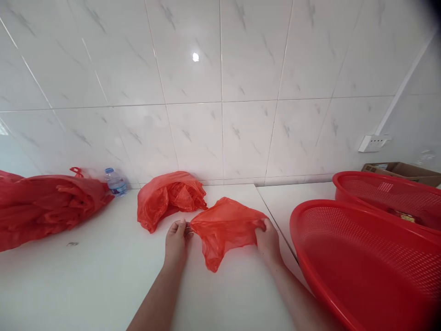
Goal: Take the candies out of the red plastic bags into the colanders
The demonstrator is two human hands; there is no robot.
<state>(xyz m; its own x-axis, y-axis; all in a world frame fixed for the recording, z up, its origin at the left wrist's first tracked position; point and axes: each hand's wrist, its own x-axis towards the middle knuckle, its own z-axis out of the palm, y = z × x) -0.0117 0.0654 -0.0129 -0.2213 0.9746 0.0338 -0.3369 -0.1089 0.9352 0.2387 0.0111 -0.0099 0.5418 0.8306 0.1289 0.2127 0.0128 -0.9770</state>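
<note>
A thin red plastic bag (229,223) is stretched sideways between my two hands, just above the white table. My left hand (177,236) pinches its gathered left end. At the right end, my right hand (268,239) grips the bag with thumb and fingers closed on it. One corner of the bag hangs down in the middle. Close behind my left hand lies a crumpled red plastic bag bundle (170,195).
At far left lies a large heap of red bags (51,207), with a water bottle (116,183) beside it. Two red plastic baskets (344,257) stand on the right, a cardboard box (403,171) behind them. A tiled wall (248,138) with a socket (374,143) closes off the back.
</note>
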